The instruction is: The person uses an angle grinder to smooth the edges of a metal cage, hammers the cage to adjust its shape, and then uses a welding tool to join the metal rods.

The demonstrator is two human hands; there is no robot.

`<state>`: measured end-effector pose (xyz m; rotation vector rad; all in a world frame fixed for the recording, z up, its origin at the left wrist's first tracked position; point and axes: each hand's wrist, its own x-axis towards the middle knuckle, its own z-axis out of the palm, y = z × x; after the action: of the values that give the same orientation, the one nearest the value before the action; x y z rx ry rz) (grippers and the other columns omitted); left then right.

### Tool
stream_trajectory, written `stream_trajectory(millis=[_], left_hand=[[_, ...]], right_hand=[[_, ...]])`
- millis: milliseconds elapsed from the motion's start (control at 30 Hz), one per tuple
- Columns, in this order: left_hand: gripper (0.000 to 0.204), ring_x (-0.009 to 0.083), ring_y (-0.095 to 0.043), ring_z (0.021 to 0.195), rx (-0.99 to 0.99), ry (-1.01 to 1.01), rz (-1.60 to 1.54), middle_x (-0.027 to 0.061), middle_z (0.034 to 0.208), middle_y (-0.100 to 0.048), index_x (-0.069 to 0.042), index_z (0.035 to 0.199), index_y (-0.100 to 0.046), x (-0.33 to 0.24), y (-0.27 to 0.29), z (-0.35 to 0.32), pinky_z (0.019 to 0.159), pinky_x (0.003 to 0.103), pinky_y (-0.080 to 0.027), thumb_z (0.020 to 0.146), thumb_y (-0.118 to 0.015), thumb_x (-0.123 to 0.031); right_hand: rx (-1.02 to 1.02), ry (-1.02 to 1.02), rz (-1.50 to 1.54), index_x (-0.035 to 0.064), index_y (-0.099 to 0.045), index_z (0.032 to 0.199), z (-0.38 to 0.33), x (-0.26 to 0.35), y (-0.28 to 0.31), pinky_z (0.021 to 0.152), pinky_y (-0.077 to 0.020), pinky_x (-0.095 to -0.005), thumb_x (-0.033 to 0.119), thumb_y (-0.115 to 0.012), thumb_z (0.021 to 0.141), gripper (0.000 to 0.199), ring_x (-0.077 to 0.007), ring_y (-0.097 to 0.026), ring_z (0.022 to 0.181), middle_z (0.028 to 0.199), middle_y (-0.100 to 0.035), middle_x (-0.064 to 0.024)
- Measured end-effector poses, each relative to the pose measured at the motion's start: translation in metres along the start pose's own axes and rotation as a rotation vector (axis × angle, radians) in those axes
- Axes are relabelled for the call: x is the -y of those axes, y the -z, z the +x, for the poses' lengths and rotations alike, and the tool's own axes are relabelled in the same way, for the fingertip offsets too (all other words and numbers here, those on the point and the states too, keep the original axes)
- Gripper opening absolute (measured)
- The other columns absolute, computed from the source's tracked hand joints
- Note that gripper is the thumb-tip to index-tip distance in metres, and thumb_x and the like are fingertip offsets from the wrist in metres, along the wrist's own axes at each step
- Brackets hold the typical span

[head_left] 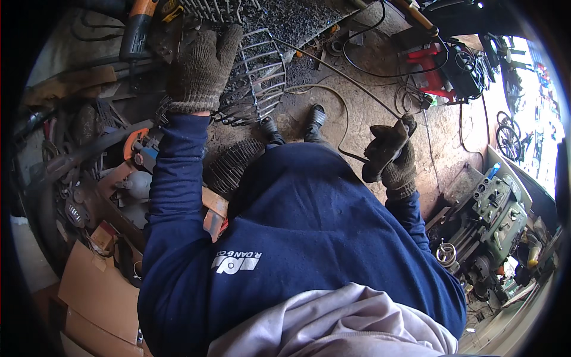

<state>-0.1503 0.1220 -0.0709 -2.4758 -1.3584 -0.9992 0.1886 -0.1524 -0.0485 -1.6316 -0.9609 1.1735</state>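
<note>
My left hand [201,74], in a brown knitted work glove, is over the cluttered work surface with its thumb held apart from the fingers. It lies beside a curved metal rack [262,74] of welded rods, and its fingertips are partly hidden. Out to the right, my right hand [392,157] wears a similar glove with a dark, worn palm side. Its fingers are closed around the end of a long thin rod [339,72], which slants up and left to the rack's top edge. A pale cable [344,113] loops across the floor toward that hand.
A hammer-like tool with an orange handle [143,9] is at upper left. Dark grit covers the bench top [291,24]. A red-and-black machine [431,71] with cables stands at right, near a green lathe-like machine [499,208]. Another wire rack [235,166] and cardboard [98,297] lie at left.
</note>
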Motion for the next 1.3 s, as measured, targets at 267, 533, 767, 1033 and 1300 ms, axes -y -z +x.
stream_trajectory(millis=[267, 533, 767, 1033, 1300], left_hand=[[0.038, 0.0346, -0.063, 0.069, 0.03, -0.012, 0.027, 0.0151, 0.073, -0.062, -0.007, 0.077, -0.064, -0.005, 0.006, -0.002, 0.06, 0.045, -0.051, 0.091, -0.069, -0.041], [0.029, 0.0332, -0.064, 0.067, 0.038, -0.013, 0.034, 0.0131, 0.071, -0.064, -0.008, 0.085, -0.068, -0.01, 0.015, -0.001, 0.059, 0.043, -0.051, 0.093, -0.068, -0.036], [0.024, 0.0328, -0.062, 0.061, -0.084, -0.117, -0.171, 0.0119, 0.065, -0.06, -0.009, 0.086, -0.07, -0.005, 0.005, 0.01, 0.056, 0.042, -0.05, 0.094, -0.069, -0.032], [0.021, 0.0324, -0.067, 0.079, 0.12, 0.022, -0.035, 0.0119, 0.088, -0.068, -0.007, 0.103, -0.069, 0.001, 0.006, -0.003, 0.068, 0.042, -0.053, 0.095, -0.067, -0.026], [0.024, 0.0343, -0.066, 0.075, 0.149, -0.021, 0.089, 0.0133, 0.087, -0.066, -0.01, 0.104, -0.069, 0.004, 0.005, -0.005, 0.064, 0.043, -0.053, 0.097, -0.064, -0.033]], right_hand=[[0.064, -0.068, -0.379, 0.005, -0.057, 0.13, 0.007, 0.009, 0.005, 0.078, -0.0537, -0.0344, 0.031, -0.073, 0.086, 0.054, -0.019, -0.066, 0.091, 0.105, -0.067, -0.0083], [0.016, -0.155, -0.036, 0.006, -0.059, 0.124, 0.012, 0.007, 0.004, 0.078, -0.053, -0.0316, 0.029, -0.068, 0.089, 0.042, -0.0151, -0.066, 0.089, 0.097, -0.068, -0.0041], [0.013, 0.007, 0.021, -0.0016, -0.057, 0.125, 0.003, 0.009, -0.003, 0.069, -0.0555, -0.0301, 0.02, -0.072, 0.086, 0.047, -0.0168, -0.068, 0.08, 0.09, -0.068, -0.0073], [0.025, -0.001, 0.052, -0.0023, -0.061, 0.123, -0.001, 0.014, -0.005, 0.069, -0.0551, -0.0294, 0.016, -0.073, 0.085, 0.044, -0.0157, -0.067, 0.079, 0.087, -0.067, -0.0055], [0.061, 0.048, -0.256, -0.0006, -0.061, 0.124, 0.001, 0.009, 0.001, 0.069, -0.0539, -0.0293, 0.018, -0.074, 0.084, 0.046, -0.0145, -0.066, 0.078, 0.088, -0.066, -0.0045]])
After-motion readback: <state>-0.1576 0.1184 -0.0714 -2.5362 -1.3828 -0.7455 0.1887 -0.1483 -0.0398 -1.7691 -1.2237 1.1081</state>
